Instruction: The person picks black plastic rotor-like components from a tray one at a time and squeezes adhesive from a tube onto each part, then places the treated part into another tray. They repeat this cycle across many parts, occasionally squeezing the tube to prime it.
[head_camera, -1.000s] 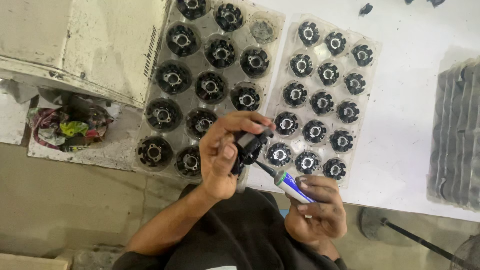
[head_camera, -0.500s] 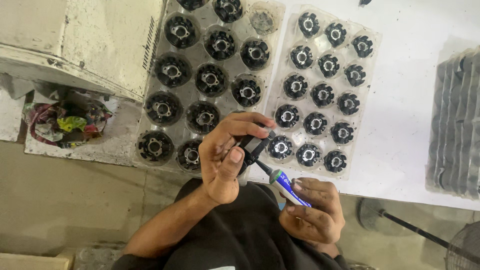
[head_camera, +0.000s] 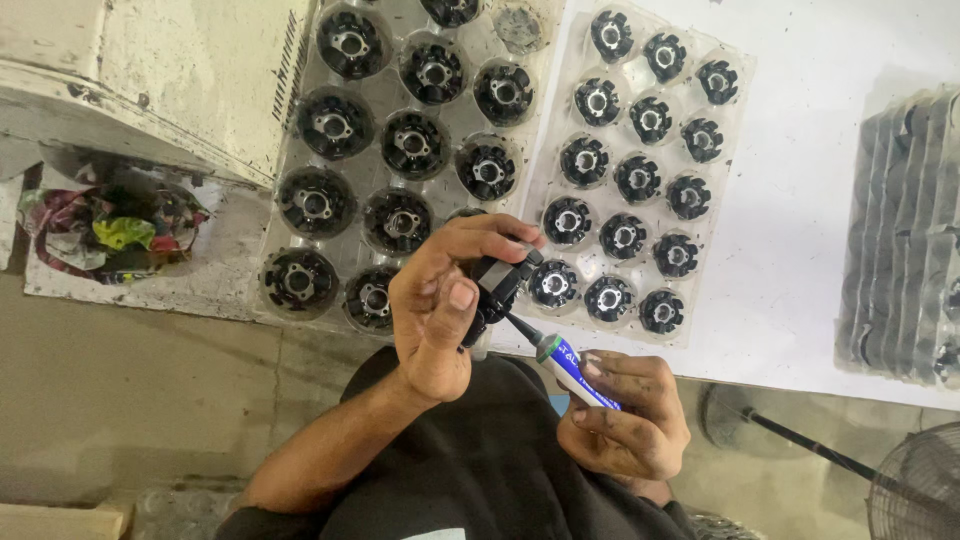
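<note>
The left hand (head_camera: 435, 310) pinched a small black part (head_camera: 497, 283) in closed fingers, just below the right tray (head_camera: 735, 190). The right hand (head_camera: 625, 420) gripped a blue tube (head_camera: 572, 368), its nozzle touching the part. This looked like the dabbing step; next would call for a steady squeeze. That tray held fifteen small parts. The left tray (head_camera: 290, 240) beside it showed about eleven larger ones.
</note>
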